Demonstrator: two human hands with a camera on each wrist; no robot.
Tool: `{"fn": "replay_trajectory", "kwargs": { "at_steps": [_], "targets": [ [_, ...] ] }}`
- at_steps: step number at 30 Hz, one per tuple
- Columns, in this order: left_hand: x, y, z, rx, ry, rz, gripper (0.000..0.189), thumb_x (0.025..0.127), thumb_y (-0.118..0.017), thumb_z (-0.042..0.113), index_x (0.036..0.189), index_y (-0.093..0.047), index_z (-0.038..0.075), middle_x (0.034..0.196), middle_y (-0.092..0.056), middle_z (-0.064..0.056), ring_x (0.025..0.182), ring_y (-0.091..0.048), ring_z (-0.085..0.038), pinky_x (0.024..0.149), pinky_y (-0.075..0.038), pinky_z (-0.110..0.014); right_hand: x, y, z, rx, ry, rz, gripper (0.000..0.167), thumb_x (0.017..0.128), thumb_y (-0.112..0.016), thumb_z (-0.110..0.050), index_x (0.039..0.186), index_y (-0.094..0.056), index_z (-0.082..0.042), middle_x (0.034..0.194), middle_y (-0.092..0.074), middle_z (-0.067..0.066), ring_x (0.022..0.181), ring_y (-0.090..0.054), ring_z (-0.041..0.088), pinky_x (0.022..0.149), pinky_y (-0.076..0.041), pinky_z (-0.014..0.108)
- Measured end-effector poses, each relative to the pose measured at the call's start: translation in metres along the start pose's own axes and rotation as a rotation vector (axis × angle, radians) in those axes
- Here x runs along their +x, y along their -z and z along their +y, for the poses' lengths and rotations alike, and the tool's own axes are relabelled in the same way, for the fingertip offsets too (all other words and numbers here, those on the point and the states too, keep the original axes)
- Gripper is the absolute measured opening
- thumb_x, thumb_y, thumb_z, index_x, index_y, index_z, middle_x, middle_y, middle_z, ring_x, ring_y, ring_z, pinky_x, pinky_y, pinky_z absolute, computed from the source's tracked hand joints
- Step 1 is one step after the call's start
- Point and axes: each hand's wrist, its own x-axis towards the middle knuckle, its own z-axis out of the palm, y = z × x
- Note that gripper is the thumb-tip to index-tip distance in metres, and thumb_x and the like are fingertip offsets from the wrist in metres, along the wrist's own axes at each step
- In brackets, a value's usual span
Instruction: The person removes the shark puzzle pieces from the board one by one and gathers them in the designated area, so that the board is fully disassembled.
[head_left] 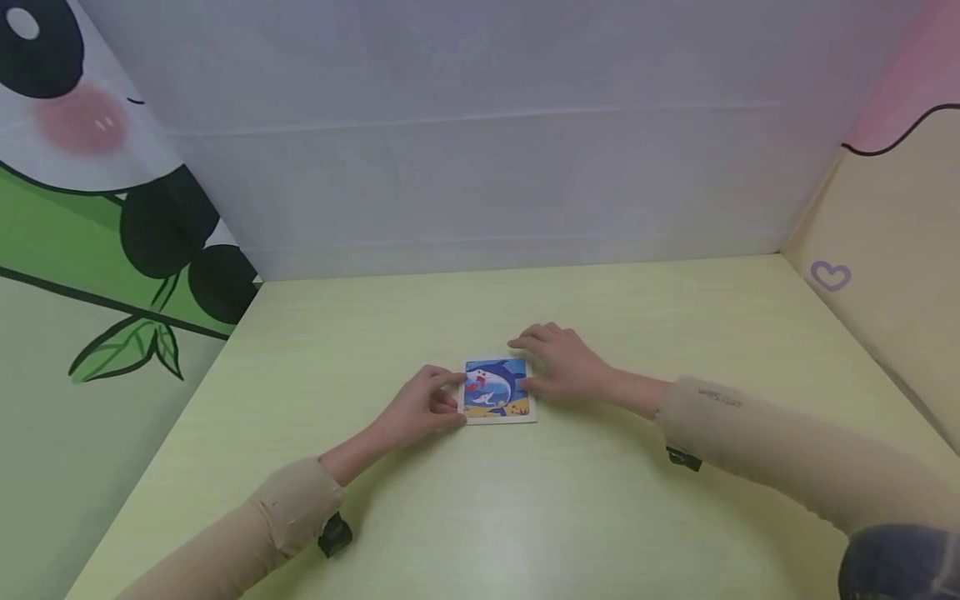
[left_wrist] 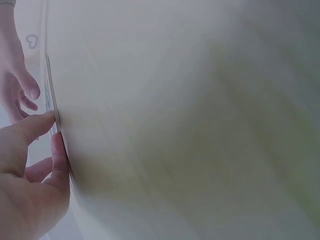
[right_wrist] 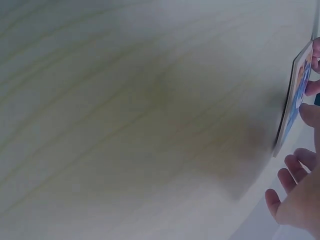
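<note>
Here, the card (head_left: 495, 388) on the bench (head_left: 495, 500) may skew, since the fingers of left hand (head_left: 417, 405) pinch its left edge, while those of right hand (head_left: 566, 363) stand apart, thumb seemingly touching

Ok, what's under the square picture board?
The pale table shows around the picture board, which sits between the left hand and right hand. Its underside and the spot directly below are covered; whether anything lies there can't be told.
</note>
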Motion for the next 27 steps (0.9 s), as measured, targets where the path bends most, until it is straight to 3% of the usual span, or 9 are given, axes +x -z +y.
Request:
{"fn": "replay_trajectory", "kwargs": {
  "at_steps": [10,27],
  "targets": [
    [-0.001,0.0,0.0,-0.013,-0.008,-0.011,0.064,0.083,-0.078,0.006,0.141,-0.052,0.001,0.126,-0.049,-0.016,0.095,-0.064,-0.014,0.079,-0.056,-0.019,0.007,-0.006,-0.005,-0.007,-0.067,-0.071,0.051,0.088,-0.072,-0.032,0.133,-0.06,-0.012,0.128,-0.063,0.007,0.118,-0.055,0.025,0.1,-0.045,0.046],
    [-0.001,-0.002,0.0,-0.028,-0.015,0.014,0.063,0.082,-0.078,0.007,0.14,-0.053,0.0,0.124,-0.05,-0.018,0.094,-0.065,-0.016,0.079,-0.056,-0.019,0.019,0.001,-0.013,0.035,-0.084,-0.15,0.048,0.086,-0.075,-0.02,0.13,-0.062,-0.008,0.118,-0.066,0.009,0.11,-0.056,0.026,0.095,-0.048,0.042]
  ]
}}
